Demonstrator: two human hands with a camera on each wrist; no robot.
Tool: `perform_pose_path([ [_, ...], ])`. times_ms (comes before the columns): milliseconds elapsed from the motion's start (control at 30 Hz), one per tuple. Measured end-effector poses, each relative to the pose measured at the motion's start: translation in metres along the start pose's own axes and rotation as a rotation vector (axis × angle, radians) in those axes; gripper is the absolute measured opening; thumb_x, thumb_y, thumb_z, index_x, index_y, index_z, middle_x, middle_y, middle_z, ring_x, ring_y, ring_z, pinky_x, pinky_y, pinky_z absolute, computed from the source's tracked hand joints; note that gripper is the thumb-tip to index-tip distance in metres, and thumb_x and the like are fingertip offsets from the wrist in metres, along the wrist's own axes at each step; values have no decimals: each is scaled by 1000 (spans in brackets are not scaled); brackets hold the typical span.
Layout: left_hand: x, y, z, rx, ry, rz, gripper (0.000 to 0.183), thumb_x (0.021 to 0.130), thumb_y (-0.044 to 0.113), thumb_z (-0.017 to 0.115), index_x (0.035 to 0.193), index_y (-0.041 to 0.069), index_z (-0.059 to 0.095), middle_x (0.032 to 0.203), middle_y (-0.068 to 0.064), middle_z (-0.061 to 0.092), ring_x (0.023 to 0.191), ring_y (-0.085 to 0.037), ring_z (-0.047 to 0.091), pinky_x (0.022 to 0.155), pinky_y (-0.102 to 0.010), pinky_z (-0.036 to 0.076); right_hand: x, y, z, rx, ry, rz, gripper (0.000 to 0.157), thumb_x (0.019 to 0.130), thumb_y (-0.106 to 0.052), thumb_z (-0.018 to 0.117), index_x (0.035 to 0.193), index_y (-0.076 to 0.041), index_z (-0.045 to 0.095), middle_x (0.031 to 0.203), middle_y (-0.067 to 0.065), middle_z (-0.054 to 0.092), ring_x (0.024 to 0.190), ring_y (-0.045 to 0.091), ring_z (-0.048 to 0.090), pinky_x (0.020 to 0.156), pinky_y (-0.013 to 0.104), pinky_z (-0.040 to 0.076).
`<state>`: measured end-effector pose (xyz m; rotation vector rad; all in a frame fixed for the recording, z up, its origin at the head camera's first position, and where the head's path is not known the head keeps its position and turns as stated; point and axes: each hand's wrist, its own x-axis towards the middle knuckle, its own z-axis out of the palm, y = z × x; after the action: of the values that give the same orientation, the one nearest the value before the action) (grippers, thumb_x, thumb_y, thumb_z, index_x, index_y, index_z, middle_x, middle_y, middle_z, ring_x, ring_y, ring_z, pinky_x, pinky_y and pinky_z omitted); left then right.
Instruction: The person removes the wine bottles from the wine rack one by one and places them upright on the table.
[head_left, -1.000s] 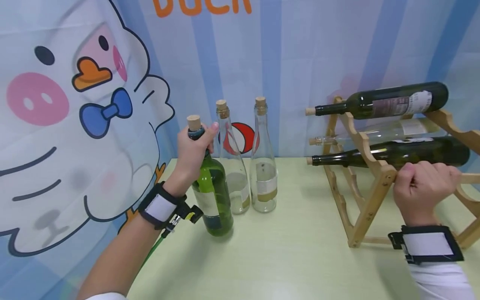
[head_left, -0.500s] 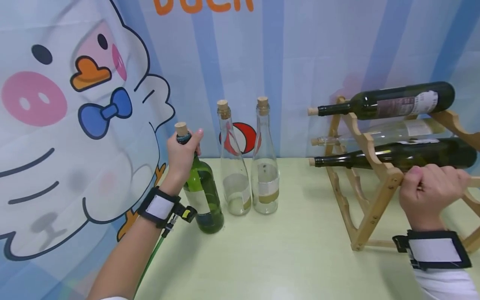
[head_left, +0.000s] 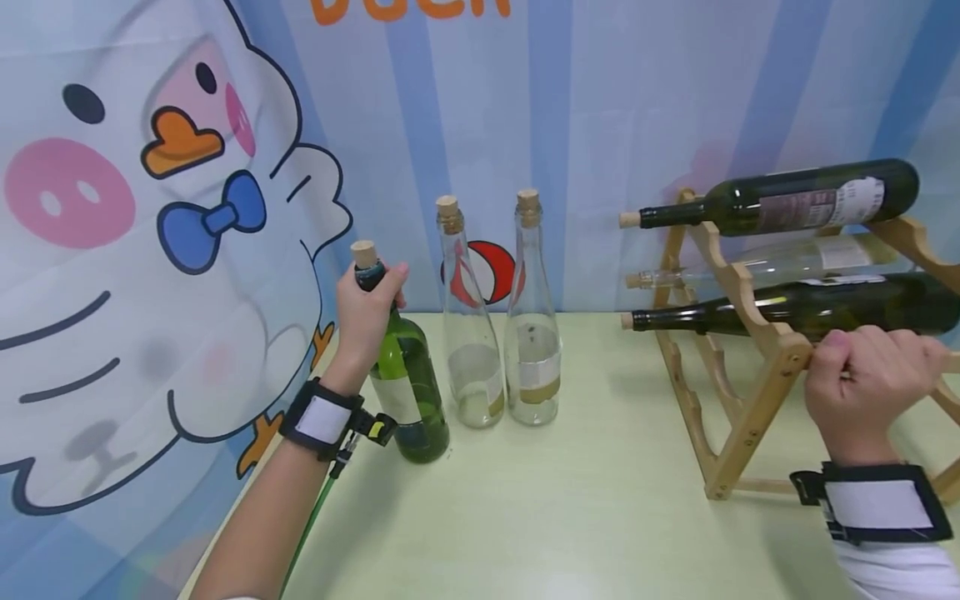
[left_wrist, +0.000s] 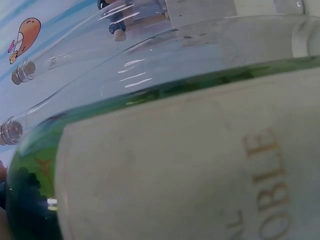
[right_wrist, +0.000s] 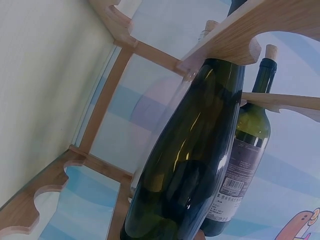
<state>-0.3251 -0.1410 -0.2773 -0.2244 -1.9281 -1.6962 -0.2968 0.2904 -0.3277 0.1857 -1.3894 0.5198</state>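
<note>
My left hand [head_left: 367, 312] grips a green wine bottle [head_left: 411, 375] by the neck, just below its cork. The bottle leans slightly, its base low by the table; its pale label [left_wrist: 175, 160] fills the left wrist view. To its right stand two clear corked bottles, one [head_left: 474, 367] nearer and another [head_left: 533, 358] beside it. My right hand [head_left: 870, 387] holds the near top bar of a wooden wine rack [head_left: 750, 425], fingers curled round it. A dark bottle [head_left: 832, 304] lies in the rack just behind that hand, which the right wrist view does not show.
Higher on the rack lie another dark bottle [head_left: 817, 200] with a label and a clear bottle [head_left: 795, 257], corks pointing left. The pale table [head_left: 555, 517] meets a blue cartoon backdrop [head_left: 600, 125] at the back and left.
My left hand has moved the green bottle left, away from the clear bottles, and over the last half second it stays nearly still. My right hand keeps its hold on the rack.
</note>
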Motion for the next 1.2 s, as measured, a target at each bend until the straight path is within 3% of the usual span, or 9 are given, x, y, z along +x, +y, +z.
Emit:
perform_pose_path([
  [433, -2, -1, 4, 6, 24, 24, 16, 84, 23, 60, 85, 13, 48, 64, 4, 51, 54, -8, 51, 62, -26, 44, 2, 3, -1, 2, 5, 0, 46, 77, -22, 38, 42, 6, 28, 41, 22, 24, 48, 39, 22, 62, 47, 15],
  [567, -3, 1, 8, 27, 51, 30, 29, 85, 23, 58, 106, 12, 42, 82, 2, 51, 70, -10, 51, 66, -27, 41, 3, 2, 0, 5, 15, 0, 44, 76, -21, 38, 42, 6, 28, 41, 21, 23, 48, 39, 21, 62, 47, 15],
  [667, -5, 1, 11, 47, 134, 75, 47, 83, 22, 58, 122, 13, 32, 105, 0, 46, 89, -11, 46, 76, -27, 37, 4, 1, 0, -1, 22, 1, 44, 76, -21, 38, 42, 6, 27, 41, 21, 22, 48, 39, 21, 62, 47, 15],
  [767, -11, 3, 16, 82, 286, 214, 55, 81, 18, 57, 127, 10, 29, 123, -4, 38, 108, -12, 39, 91, -30, 31, 3, -1, 1, 2, 36, -1, 45, 76, -21, 38, 41, 6, 26, 41, 20, 22, 47, 38, 20, 61, 46, 14],
  [867, -22, 11, 26, 146, 452, 432, 51, 77, 17, 55, 122, 4, 34, 133, -11, 31, 122, -16, 29, 102, -34, 20, 3, -2, 2, 11, 46, -5, 45, 76, -21, 38, 41, 6, 27, 41, 21, 22, 46, 38, 20, 61, 46, 14],
  [967, -36, 22, 44, 157, 523, 680, 40, 74, 15, 52, 110, 1, 42, 130, -19, 33, 124, -22, 29, 104, -38, 18, 2, -3, 2, 14, 47, -5, 44, 75, -20, 39, 42, 6, 27, 41, 21, 23, 47, 38, 20, 62, 47, 14],
  [1033, -46, 30, 60, 129, 474, 840, 29, 73, 11, 50, 99, -2, 47, 115, -20, 45, 112, -25, 40, 98, -38, 27, 1, -3, 2, 16, 49, -8, 44, 75, -20, 39, 42, 6, 28, 41, 20, 23, 47, 38, 20, 61, 46, 14],
  [1100, -55, 35, 77, 93, 358, 978, 15, 72, 5, 48, 86, -2, 51, 95, -18, 53, 95, -26, 49, 87, -36, 37, 1, -2, 2, 18, 52, -11, 44, 75, -20, 39, 41, 6, 28, 41, 20, 23, 47, 38, 20, 61, 46, 15],
  [1200, -68, 37, 103, 31, 139, 1084, 9, 74, -1, 45, 73, -1, 54, 71, -12, 54, 71, -22, 51, 67, -29, 44, 0, 0, 3, 18, 49, -14, 45, 76, -21, 39, 41, 6, 29, 41, 21, 24, 47, 38, 21, 61, 47, 15],
])
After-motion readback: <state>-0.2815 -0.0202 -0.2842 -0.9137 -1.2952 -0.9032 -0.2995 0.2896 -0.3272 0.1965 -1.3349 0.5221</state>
